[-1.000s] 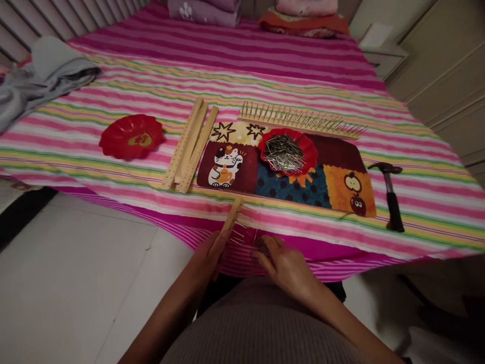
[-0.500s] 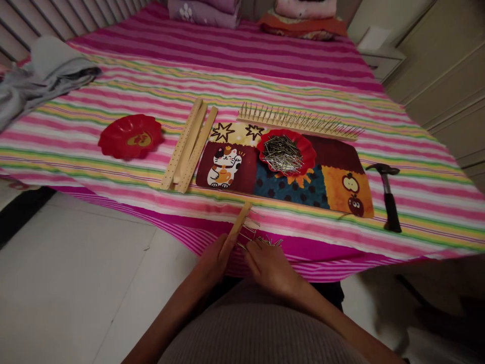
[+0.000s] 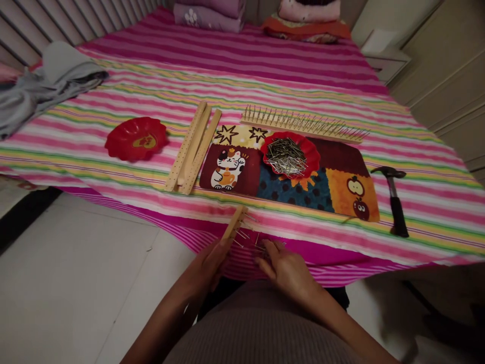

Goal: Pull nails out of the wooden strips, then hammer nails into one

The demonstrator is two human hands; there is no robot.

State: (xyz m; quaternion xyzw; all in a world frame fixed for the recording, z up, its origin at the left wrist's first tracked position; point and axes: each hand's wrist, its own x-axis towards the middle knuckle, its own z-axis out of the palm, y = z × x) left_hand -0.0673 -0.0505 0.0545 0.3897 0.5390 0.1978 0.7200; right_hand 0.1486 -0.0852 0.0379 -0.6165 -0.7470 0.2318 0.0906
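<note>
A narrow wooden strip (image 3: 235,222) with several nails sticking out of its right side is gripped by my left hand (image 3: 212,260), near the bed's front edge. The strip tilts away from me. Just to its right, my right hand (image 3: 286,265) has its fingers curled around nails (image 3: 259,244), thin and silvery, which poke out by the fingertips. How many are in the fingers is hidden. Beyond both hands, a red scalloped bowl (image 3: 312,156) full of loose nails stands on a patterned mat (image 3: 246,174) with a cat picture.
Behind the mat lies a wooden strip (image 3: 273,120) set with a row of upright nails. Several drilled wooden strips (image 3: 189,146) lie left of the mat, beside another red bowl (image 3: 127,139). A hammer (image 3: 396,202) rests at the right. Grey clothing (image 3: 56,81) lies far left.
My right hand has moved slightly right, away from the wooden strip, so the nails in the strip show more clearly. My left hand keeps its grip on the strip, slightly lower and further left.
</note>
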